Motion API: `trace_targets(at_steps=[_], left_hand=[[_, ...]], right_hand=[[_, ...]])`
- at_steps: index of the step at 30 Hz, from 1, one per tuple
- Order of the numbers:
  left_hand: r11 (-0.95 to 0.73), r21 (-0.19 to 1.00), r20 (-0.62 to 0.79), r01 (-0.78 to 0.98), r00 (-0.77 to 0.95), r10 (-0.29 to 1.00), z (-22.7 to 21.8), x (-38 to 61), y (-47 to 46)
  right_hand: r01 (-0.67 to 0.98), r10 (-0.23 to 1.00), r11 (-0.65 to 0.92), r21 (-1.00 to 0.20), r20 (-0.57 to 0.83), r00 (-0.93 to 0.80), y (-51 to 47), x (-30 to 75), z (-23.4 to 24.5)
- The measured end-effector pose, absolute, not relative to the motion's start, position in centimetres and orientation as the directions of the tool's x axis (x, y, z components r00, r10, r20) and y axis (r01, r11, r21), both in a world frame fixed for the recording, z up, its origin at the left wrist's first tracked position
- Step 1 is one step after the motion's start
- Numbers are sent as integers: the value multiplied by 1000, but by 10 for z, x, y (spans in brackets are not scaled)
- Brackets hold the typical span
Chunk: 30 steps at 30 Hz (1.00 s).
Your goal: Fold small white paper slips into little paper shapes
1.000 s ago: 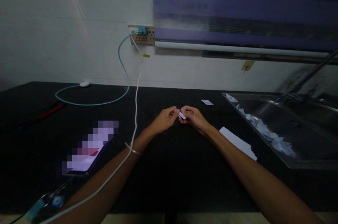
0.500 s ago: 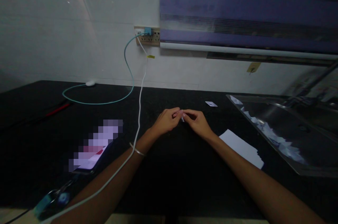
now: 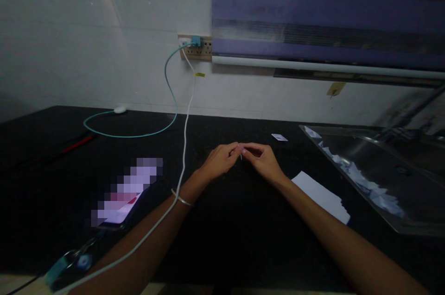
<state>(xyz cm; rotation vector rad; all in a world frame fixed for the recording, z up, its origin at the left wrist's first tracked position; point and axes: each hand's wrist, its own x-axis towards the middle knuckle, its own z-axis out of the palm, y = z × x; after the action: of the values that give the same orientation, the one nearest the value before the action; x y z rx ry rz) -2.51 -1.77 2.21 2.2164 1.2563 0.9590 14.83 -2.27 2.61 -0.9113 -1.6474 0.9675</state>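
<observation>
My left hand and my right hand meet fingertip to fingertip over the dark countertop. Both are closed in a pinch on a small piece of white paper. Only a thin sliver of it shows below the fingertips; the rest is hidden. To the right of my right hand lies a stack of white paper, partly behind my forearm. A single folded paper piece rests farther back on the counter.
Several folded papers line the rim of a metal sink at right. A lit phone with a keychain lies at left. A white cable crosses my left forearm from the wall socket. A teal cable loops behind.
My hands stay together at the same spot with slight finger movement. Less of the paper shows between the fingertips. The view has shifted very slightly.
</observation>
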Motion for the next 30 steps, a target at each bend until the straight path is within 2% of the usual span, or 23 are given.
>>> trace_targets(at_steps=[7,14,20,30], left_hand=[[-435,584,325,685,293,899,25,-24,-21],[-439,438,318,784,322,892,30,-22,-25],[-470,305,353,828,360,863,34,-23,-27],[-564,299,434,770,416,799,30,-26,-25]], right_hand=[[66,918,358,-931,339,-206,-29,141,28],[165,933,342,-925,314,-176,-33,140,29],[306,914,406,-861,381,-141,-35,140,30],[350,884,458,-817,460,-84,-37,139,32]])
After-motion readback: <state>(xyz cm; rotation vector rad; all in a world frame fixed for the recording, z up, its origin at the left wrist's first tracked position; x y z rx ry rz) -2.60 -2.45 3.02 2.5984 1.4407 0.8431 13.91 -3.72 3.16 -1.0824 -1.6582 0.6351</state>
